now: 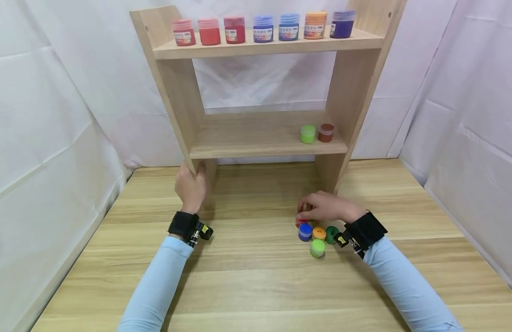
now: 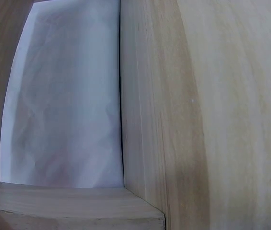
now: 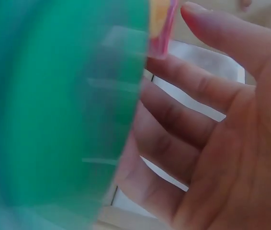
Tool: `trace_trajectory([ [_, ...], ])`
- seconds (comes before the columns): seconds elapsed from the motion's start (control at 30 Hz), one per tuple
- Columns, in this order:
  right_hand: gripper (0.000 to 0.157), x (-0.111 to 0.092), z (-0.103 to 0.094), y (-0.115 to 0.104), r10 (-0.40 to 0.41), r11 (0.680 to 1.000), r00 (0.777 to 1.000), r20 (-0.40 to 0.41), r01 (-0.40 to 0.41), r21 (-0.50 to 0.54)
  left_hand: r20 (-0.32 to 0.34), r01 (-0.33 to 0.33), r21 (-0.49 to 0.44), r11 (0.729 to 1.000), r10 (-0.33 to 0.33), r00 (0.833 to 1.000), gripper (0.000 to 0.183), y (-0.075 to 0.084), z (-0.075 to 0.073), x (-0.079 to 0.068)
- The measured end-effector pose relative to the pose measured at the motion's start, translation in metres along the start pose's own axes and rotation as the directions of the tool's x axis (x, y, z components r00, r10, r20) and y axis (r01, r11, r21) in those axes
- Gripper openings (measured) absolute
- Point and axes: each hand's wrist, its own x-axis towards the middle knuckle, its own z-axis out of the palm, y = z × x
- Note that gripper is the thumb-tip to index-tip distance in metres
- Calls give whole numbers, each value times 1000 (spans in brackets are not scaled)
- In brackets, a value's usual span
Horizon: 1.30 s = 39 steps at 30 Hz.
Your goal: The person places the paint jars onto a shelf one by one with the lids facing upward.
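My left hand [image 1: 190, 186] grips the front edge of the left side panel [image 1: 166, 99] of a wooden shelf, below its middle board. Over a small red paint jar [image 1: 301, 222] on the table hovers my right hand [image 1: 322, 206]. In the right wrist view, its fingers [image 3: 197, 88] reach beside the jar's pink rim [image 3: 162, 40], with the thumb slightly apart from it. Clustered near that hand are a blue jar [image 1: 305, 232], an orange jar [image 1: 319, 233], a green jar [image 1: 332, 234] and a light green jar [image 1: 317, 248]. A blurred green jar [image 3: 63, 115] hides part of the fingers.
Several red, blue and orange jars line the shelf's top board [image 1: 264, 47]. On the middle board [image 1: 252, 133], a light green jar [image 1: 307, 133] and a brown jar [image 1: 325, 133] stand at the right. White cloth [image 1: 52, 92] hangs around the table.
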Motion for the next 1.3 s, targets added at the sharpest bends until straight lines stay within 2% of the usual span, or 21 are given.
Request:
trace_trajectory([
  [0.27,20,-1,4,0,23,998,999,32,-25,62,0,-20,1,1000,20,1000,22,0,3,0],
  [0.67,18,-1,3,-2,19,999,1000,22,-20,35,-14,-17,-3,1000,17,1000,25,0,2,0],
  [1.0,21,1,-1,-2,61,998,998,-2,-61,19,-12,-6,1,1000,6,1000,24,-1,1,-1],
  [1.13,18,1,-1,-2,51,999,999,-9,-51,-4,-8,-7,-2,1000,7,1000,24,-1,1,-1],
  [1.3,22,1,-2,-2,50,997,999,-13,-51,-52,-10,-15,3,1000,15,1000,22,-2,1,0],
])
